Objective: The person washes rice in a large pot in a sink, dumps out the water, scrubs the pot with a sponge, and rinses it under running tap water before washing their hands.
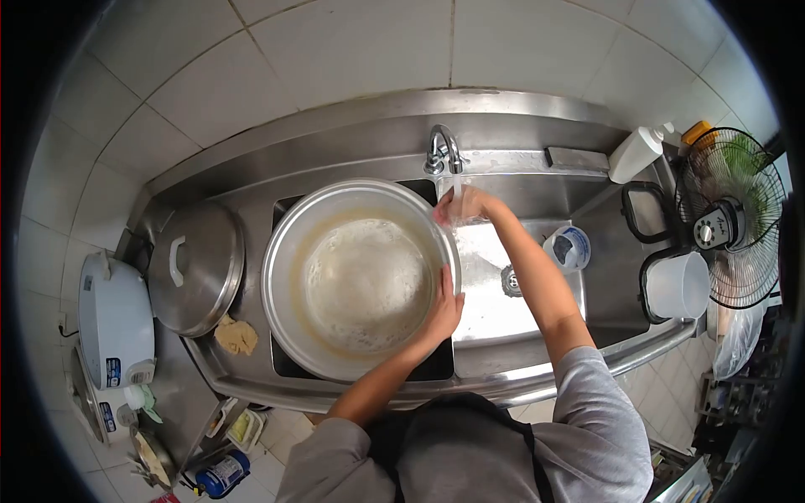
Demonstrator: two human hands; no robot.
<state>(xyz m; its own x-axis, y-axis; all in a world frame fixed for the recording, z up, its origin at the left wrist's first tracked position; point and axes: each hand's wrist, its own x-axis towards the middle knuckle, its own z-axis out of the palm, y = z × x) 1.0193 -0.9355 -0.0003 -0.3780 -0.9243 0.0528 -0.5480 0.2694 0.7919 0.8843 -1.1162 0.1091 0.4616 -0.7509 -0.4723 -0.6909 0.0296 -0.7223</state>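
A large round aluminium pot [281, 277] with cloudy water and some foam in its bottom sits over the left sink basin. My left hand [442, 306] holds the pot's right rim, fingers over the edge and thumb outside. Beneath the chrome faucet [444, 147], a stream of water runs onto my right hand [466, 205]. Its fingers are curled together beside the pot's upper right rim. Something pinkish-red shows at those fingertips, too small to name.
At left lie a big metal lid [205, 277] and a tan crumpled cloth [236, 335]. The right basin [486, 323] holds a small plastic tub [568, 249]. Farther right stand a white bottle [637, 155], black-rimmed containers [677, 285] and a fan [729, 222]. A white appliance [117, 318] stands far left.
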